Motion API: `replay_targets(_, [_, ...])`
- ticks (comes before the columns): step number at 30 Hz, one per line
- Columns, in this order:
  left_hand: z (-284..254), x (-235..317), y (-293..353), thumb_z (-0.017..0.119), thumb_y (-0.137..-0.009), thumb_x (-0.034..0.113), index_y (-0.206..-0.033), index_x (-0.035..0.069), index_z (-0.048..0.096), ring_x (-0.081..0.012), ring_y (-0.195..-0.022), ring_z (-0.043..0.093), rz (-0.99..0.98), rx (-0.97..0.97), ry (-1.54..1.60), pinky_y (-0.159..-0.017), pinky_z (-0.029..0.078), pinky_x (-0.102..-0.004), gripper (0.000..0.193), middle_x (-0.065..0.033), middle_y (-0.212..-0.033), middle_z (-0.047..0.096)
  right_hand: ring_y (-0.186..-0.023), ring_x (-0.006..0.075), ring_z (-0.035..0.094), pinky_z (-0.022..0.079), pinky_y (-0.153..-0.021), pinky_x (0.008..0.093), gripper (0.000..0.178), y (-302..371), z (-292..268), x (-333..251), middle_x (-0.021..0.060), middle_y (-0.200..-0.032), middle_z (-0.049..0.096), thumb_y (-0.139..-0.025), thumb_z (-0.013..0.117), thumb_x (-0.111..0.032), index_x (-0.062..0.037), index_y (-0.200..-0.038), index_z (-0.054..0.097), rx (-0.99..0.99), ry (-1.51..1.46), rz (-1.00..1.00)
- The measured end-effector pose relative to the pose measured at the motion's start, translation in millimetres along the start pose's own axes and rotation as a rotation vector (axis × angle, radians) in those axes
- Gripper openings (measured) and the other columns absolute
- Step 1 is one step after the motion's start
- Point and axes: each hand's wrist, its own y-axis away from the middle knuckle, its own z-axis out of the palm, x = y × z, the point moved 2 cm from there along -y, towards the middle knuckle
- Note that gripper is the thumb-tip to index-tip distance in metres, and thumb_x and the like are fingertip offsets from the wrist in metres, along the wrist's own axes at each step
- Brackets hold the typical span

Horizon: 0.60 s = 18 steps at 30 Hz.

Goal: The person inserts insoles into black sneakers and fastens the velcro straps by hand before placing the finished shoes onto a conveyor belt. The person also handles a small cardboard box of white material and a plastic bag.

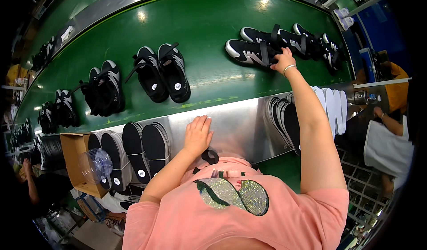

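My right hand (283,62) reaches out to the far right. Its thumb and fingers close round the heel end of a black shoe (243,53) with a silver toe and a loose strap. Another black-and-silver shoe (254,34) lies just behind it. My left hand (199,134) rests flat on the metal edge (231,121), fingers stretched out and holding nothing. Ahead of it on the green surface (204,54) stands a pair of like shoes, the left shoe (151,74) and the right shoe (174,74), heels toward me, with white round stickers inside.
More shoes (103,87) stand in pairs along the left, and others (329,54) at far right. Stacked black insoles (155,147) lie left of me, near a cardboard box (75,156) and clear plastic container (95,165). Insoles (284,121) lean below my right arm. Another person (387,143) is at right.
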Motion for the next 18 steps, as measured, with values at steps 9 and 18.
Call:
replay_targets(9, [-6, 6, -41, 0.058, -0.077, 0.020, -0.103, 0.001, 0.053, -0.0264, -0.093, 0.053, -0.395, -0.085, 0.605, -0.073, 0.046, -0.0328, 0.033, -0.0138, -0.094, 0.057, -0.094, 0.0285, 0.055, 0.046, -0.078, 0.0385, 0.036, 70, -65, -79, 0.0114, -0.093, 0.060, -0.069, 0.062, -0.044, -0.0132, -0.085, 0.066, -0.035, -0.078, -0.199])
replay_targets(18, [-8, 65, -51, 0.067, -0.061, 0.026, -0.116, 0.002, 0.043, -0.0371, -0.115, 0.031, -0.129, 0.175, 0.255, -0.095, 0.025, -0.0467, 0.064, -0.0176, -0.122, 0.038, -0.082, 0.0257, 0.054, 0.048, -0.057, 0.0325, 0.028, 257, -32, -123, 0.0110, -0.081, 0.056, -0.070, 0.063, -0.033, -0.0098, -0.085, 0.061, 0.058, -0.076, -0.378])
